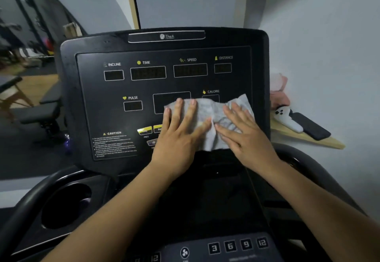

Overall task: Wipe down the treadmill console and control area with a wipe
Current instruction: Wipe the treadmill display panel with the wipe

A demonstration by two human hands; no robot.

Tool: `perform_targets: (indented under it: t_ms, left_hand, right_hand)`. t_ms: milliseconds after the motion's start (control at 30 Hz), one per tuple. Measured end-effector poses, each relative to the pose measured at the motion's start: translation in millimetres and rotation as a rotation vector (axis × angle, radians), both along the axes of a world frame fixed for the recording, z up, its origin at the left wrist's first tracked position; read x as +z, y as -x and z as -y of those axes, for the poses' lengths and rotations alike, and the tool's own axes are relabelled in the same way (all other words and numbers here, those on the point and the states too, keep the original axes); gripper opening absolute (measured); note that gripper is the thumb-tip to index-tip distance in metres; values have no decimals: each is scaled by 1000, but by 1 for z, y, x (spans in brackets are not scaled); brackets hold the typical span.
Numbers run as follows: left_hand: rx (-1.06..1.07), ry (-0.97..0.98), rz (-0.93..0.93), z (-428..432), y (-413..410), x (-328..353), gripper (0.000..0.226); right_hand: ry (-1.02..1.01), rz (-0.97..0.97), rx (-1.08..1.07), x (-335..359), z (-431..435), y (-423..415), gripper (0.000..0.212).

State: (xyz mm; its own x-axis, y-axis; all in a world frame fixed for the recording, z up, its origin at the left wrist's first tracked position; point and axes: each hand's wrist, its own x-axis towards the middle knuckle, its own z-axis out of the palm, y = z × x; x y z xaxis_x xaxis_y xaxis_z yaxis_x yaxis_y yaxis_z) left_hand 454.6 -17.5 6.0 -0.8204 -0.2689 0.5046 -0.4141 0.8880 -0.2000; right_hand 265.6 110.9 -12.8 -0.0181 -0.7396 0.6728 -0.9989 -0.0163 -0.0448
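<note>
The console (92,89) is a matte black, rounded-corner panel with a flat face carrying white-outlined rectangular display windows labelled INCLINE, TIME, SPEED, DISTANCE, PULSE and CALORIE. The wipe (207,109) is a thin, pale grey sheet, creased and wrinkled. It lies flat against the lower right of the console face, over part of the central window and the CALORIE window, with its lower edge at the bottom of the panel. The left hand (178,132) presses on the wipe's left portion and the right hand (244,134) on its right portion. Each grip is apart, fingers straight and spread, palms down. Below, a glossy black control strip (197,247) carries square keys numbered 3, 6, 9, 12. A round, deep cup holder (65,206) sits at lower left. At right, a light wooden shelf (320,142) holds a white controller (287,119) touching a black slab-shaped phone (310,126).
</note>
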Motion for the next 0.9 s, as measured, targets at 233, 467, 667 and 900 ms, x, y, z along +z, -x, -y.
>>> perform_targets:
  t_ms: [233,467,667,900]
  left_hand:
    - [-32,-19,19,-26,16,-22,60]
    - [-7,11,-19,-30,76,18,57]
    - [-72,-97,55,-57,34,-36,55]
    - [-28,-26,82,-42,31,-16,52]
  right_hand:
    - [-30,-83,23,-32,-41,31,34]
    - [66,117,-137,14,-19,46,45]
    - [-33,-39,-35,-60,-69,32,38]
    - [-87,-93,-49,-10,-46,31,42]
